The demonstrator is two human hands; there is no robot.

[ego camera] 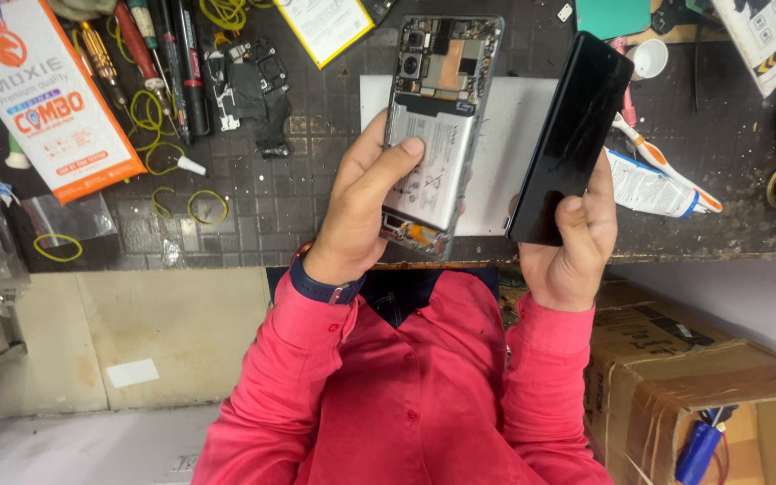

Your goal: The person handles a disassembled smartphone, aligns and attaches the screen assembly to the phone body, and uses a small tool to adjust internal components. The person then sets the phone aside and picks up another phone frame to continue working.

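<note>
1. My left grip (pixel 361 211) is closed around the opened phone (pixel 437 135). The thumb lies across the grey battery and the fingers are behind the frame. It is lifted above the near part of the bench (pixel 316 207).
2. My right grip (pixel 577 242) is closed on the lower end of the black panel (pixel 572 135), which is tilted and just beside the phone, not touching it.
3. The bench is crowded. The white mat (pixel 514 135) under both pieces looks like the only flat, open spot for setting things down. The near edge runs just under my wrists, with a cardboard box (pixel 693 377) below on the right.
4. I judge the phone light but stiff, and delicate with its back off. The camera modules and boards at the top and the small board at the bottom are exposed, so the side rails seem the safest hold. The thumb should rest only lightly on the battery.
5. The panel looks thin, glossy and slippery, and probably brittle if bent. I would take it by the long edges rather than the face.
6. At left are an orange and white package (pixel 42 99), screwdrivers (pixel 141 45) and black plastic parts (pixel 253 90), which narrow the room that way.
7. At right, a white tube (pixel 653 184) lies near the panel's lower end, with a small white cup (pixel 648 58) beyond.
8. Yellow rubber bands (pixel 208 207) are scattered on the bench left of the phone.
</note>
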